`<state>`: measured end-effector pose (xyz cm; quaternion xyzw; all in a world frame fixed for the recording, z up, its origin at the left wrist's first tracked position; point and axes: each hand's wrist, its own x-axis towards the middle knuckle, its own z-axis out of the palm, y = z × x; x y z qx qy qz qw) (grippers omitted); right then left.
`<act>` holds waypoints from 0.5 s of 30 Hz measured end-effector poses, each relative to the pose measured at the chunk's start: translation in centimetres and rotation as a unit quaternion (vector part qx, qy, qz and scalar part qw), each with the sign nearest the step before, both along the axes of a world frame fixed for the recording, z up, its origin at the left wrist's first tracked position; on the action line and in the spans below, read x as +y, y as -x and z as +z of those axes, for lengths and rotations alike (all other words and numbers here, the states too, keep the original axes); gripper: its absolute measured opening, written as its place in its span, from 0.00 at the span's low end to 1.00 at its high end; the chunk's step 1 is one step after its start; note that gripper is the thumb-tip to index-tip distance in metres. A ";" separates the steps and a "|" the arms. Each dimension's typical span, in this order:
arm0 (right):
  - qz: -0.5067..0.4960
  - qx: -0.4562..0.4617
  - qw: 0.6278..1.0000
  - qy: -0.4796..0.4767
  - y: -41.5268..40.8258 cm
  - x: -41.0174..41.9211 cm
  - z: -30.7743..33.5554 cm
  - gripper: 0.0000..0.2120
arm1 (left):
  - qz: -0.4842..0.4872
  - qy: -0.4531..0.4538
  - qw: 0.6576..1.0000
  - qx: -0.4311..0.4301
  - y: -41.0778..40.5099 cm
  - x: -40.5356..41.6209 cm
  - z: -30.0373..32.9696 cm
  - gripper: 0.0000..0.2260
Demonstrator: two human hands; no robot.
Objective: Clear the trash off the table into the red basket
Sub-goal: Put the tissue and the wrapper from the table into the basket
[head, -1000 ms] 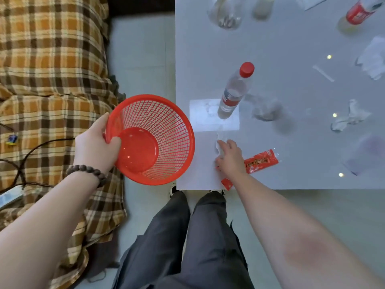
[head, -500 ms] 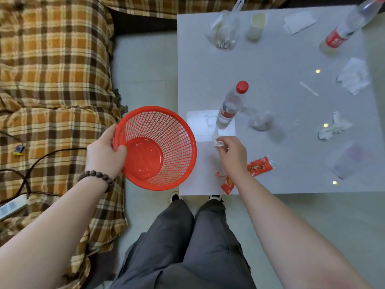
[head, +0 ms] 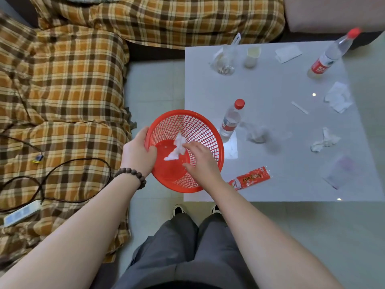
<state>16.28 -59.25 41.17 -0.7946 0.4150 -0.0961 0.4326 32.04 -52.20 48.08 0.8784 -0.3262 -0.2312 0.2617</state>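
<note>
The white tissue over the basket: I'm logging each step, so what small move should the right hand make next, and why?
Probably let go. The right hand has the white tissue inside the red basket, which the left hand steadies; a red wrapper waits nearby on the table.

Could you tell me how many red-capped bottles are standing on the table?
2: one bottle just right of the red basket, another bottle at the table's far right corner.

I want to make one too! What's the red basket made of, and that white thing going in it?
The basket looks like glossy moulded plastic: thin open grid walls, solid shiny bottom. The white scrap looks like crumpled tissue paper, soft and matte, though that's a guess.
</note>
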 end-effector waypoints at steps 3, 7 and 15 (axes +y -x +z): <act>-0.012 -0.011 1.000 0.000 0.7 0.0 0.1 0.27 | 0.002 0.005 1.000 -0.010 0.2 0.2 0.1 0.21; -0.101 -0.035 0.994 0.027 4.2 -1.1 -0.5 0.24 | 0.011 0.000 1.000 -0.007 0.7 0.3 -0.3 0.21; -0.218 0.171 0.958 -0.066 15.6 -1.6 -10.9 0.34 | -0.008 -0.042 0.998 -0.049 2.7 -0.7 -2.3 0.21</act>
